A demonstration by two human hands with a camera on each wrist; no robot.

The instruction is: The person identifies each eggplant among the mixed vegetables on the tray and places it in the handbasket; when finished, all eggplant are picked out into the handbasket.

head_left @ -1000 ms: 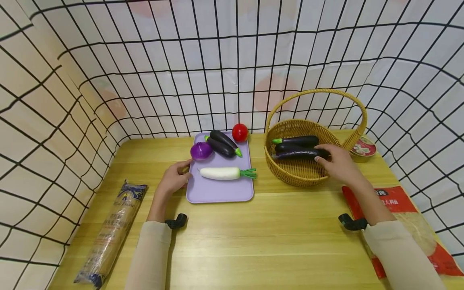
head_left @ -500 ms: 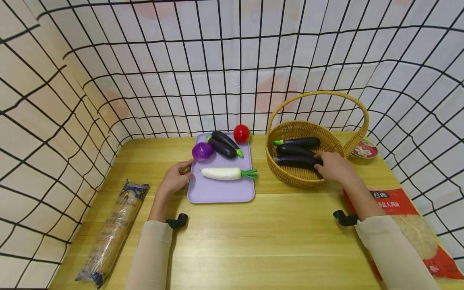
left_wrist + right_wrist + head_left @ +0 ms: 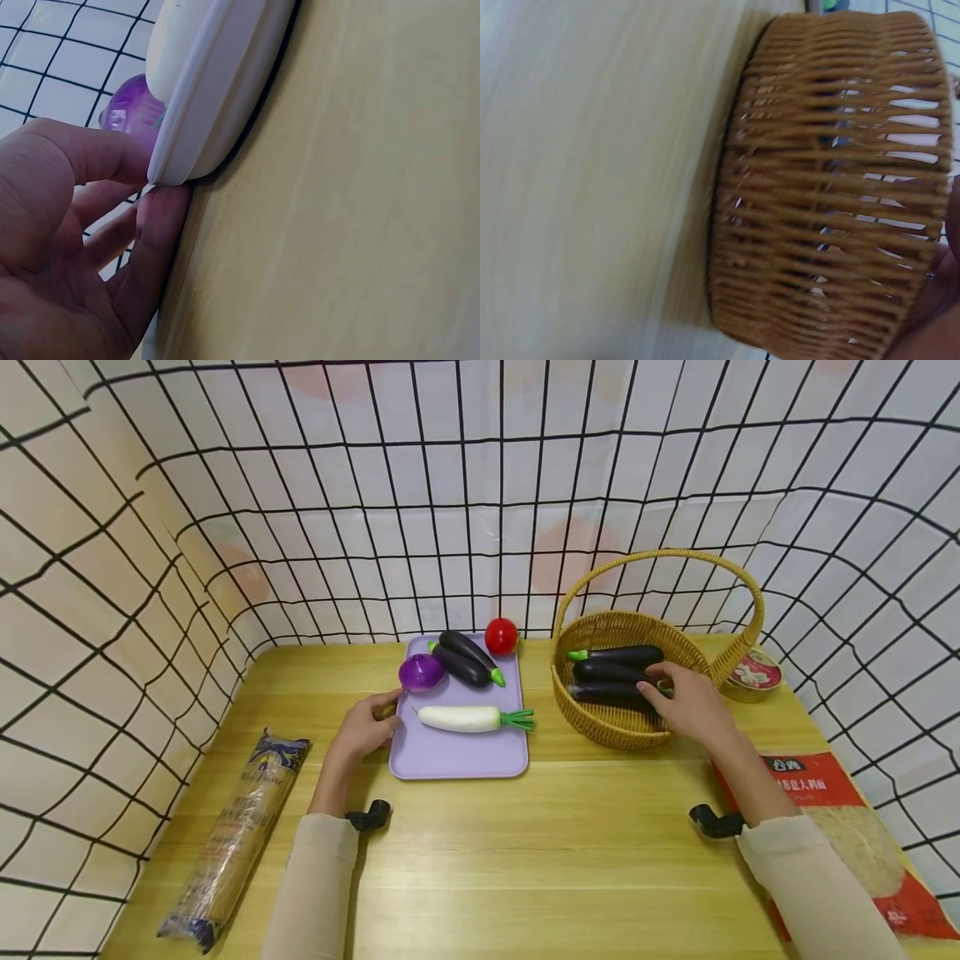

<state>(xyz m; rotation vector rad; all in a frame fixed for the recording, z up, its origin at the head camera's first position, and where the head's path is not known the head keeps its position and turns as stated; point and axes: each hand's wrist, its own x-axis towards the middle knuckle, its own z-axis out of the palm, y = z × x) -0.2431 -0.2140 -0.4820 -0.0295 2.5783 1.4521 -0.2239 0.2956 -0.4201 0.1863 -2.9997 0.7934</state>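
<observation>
Compared with one second earlier, we see the dark purple, long eggplant (image 3: 611,695) under the right hand (image 3: 693,702) lying lower inside the woven tan basket (image 3: 611,737), and its green cap now shows between thumb and fingers. These stand a little apart at the cap; whether they pinch it, we cannot tell. Just beyond it, left of these fingertips, two similar eggplants (image 3: 615,656) lie in the basket.

The left hand (image 3: 365,727) keeps its place: its fingers pinch the rim of the lilac rectangular tray (image 3: 457,760). To the right of these fingers, the tray bears a white radish with green leaves (image 3: 459,718), a purple onion (image 3: 422,672) and two more eggplants (image 3: 459,667); a round red tomato (image 3: 501,636) is at the far corner.

Under everything we find a yellowish wooden table (image 3: 585,860). Nearer than the left fingers lies a long transparent packet (image 3: 232,852); right of the right fingers, a round tin (image 3: 752,675) and, nearer, a red bag (image 3: 855,827). Beyond the fingers, white cloth with black grid (image 3: 480,531) surrounds the table.
</observation>
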